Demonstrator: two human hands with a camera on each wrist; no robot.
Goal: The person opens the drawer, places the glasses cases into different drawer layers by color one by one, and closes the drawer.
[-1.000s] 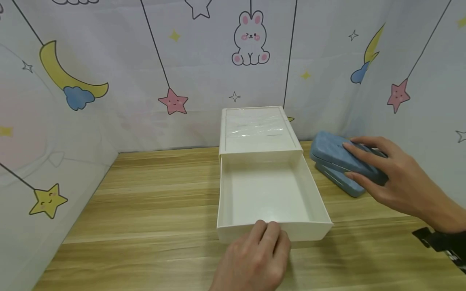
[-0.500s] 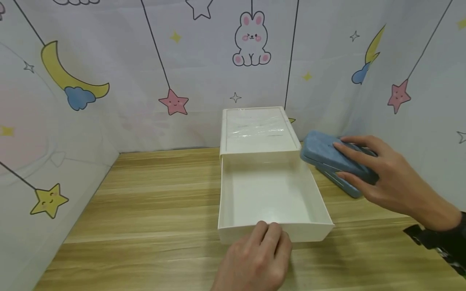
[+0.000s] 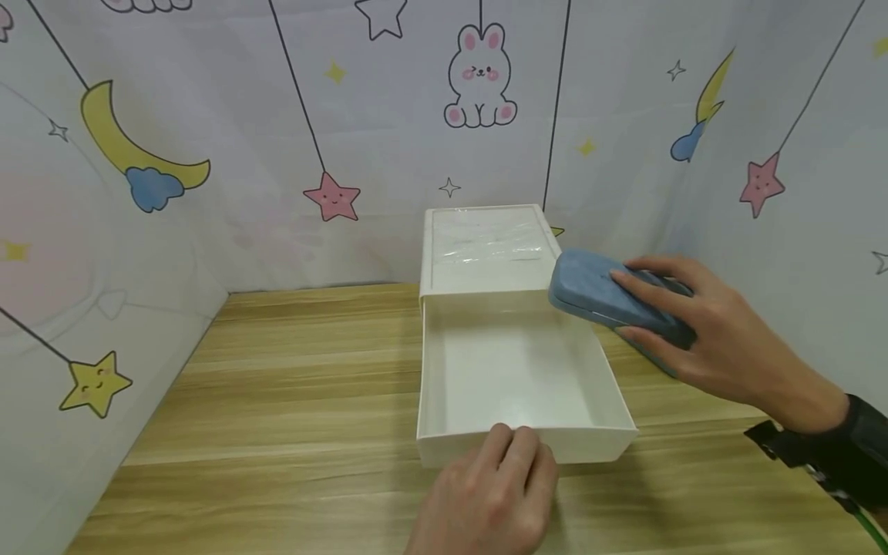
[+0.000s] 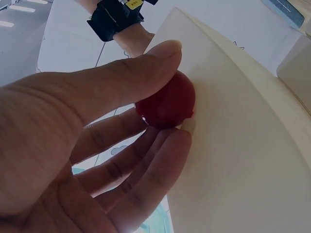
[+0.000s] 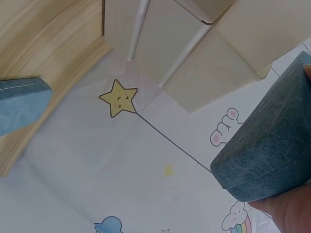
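Note:
My right hand (image 3: 728, 339) holds a blue glasses case (image 3: 590, 285), thumb on the near side and fingers over the top. The closed case hangs over the back right corner of a pulled-out white drawer (image 3: 590, 447). A second blue case (image 5: 22, 104) lies on the table to the right, mostly hidden in the head view by the hand and the held case. At the drawer front is my left hand (image 3: 489, 493). In the left wrist view its thumb and fingers pinch a round red knob (image 4: 167, 104) on the front panel.
The white drawer housing (image 3: 486, 239), with clear film on top, stands near the back wall. Wood-grain table (image 3: 291, 401) surrounds it. Printed cloth walls (image 3: 388, 116) enclose the back and both sides.
My right hand has carried the held glasses case leftward, from above the second case to the drawer's back right corner. The left hand stays on the drawer front.

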